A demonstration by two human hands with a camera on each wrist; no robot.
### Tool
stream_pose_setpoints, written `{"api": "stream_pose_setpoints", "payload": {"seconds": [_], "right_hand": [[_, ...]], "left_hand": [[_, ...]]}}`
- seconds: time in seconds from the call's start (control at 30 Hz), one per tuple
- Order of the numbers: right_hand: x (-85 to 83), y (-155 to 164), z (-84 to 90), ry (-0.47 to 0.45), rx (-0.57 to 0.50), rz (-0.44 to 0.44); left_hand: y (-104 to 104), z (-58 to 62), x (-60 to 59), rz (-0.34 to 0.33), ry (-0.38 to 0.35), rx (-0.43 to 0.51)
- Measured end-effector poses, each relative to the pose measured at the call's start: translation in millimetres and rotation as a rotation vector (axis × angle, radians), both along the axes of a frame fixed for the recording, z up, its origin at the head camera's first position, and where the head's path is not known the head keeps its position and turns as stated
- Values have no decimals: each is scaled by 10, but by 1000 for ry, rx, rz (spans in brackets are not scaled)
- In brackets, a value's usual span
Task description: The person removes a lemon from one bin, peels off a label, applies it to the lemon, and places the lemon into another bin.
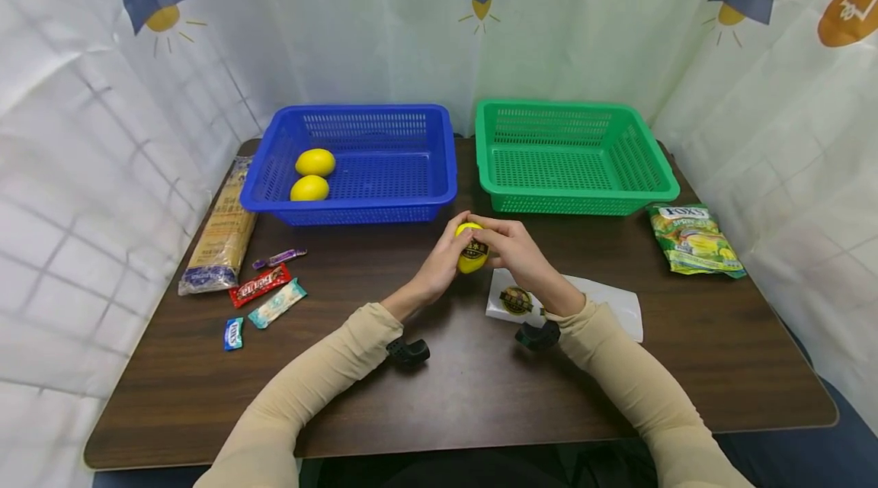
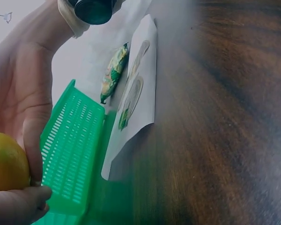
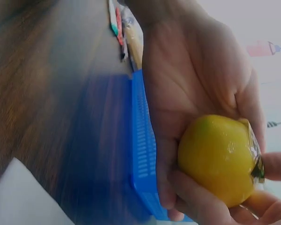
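Head view: lemon (image 1: 471, 248) held above bench (image 1: 446, 389), just in front of blue basket (image 1: 357, 202), between both hands. Left hand (image 1: 439, 263) cups it; right hand (image 1: 511, 248) pinches sticker on it. Risk: smooth waxy round skin slips, lemon rolls off; thin glossy sticker creases or tears. Basket is rigid plastic mesh, bench dark woodgrain.

Brown table (image 1: 480, 396), patterned curtain (image 1: 103, 130) behind. Far left: blue basket (image 1: 411, 202) with two lemons (image 1: 312, 175) at its left end. Far right: green basket (image 1: 645, 175). Left edge: noodle pack (image 1: 219, 232); near it, four small candy wrappers (image 1: 264, 293). Right: Fox's candy bag (image 1: 694, 239). Near centre: white sticker sheet (image 1: 610, 305).
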State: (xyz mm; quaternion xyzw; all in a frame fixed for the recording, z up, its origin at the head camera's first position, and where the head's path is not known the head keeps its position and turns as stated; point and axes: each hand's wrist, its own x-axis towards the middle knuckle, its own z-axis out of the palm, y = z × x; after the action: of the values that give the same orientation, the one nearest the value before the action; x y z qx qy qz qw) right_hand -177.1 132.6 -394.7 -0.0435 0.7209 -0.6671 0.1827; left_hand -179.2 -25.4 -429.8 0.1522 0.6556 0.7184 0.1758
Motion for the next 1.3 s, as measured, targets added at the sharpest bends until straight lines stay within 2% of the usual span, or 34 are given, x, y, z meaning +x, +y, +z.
{"api": "stream_pose_setpoints", "payload": {"seconds": [0.23,0.5,0.7,0.93,1.1,1.3], "right_hand": [[3,-70,47,12,-14,-77],[-16,-88,84,-30,-20,-133],[-1,8,64,-25,-3,-55],[27,116,-53,103,21,54],[45,136,-76,138,28,50],[58,146,-84,146,9,43]], "left_hand": [[10,42,-24,64,29,-2],[31,77,-55,64,-25,85],[-10,86,-50,-20,-57,133],[-69,35,-40,-122,-8,145],[-69,-10,-29,-154,17,157],[-41,-63,-15,-152,6,209]]}}
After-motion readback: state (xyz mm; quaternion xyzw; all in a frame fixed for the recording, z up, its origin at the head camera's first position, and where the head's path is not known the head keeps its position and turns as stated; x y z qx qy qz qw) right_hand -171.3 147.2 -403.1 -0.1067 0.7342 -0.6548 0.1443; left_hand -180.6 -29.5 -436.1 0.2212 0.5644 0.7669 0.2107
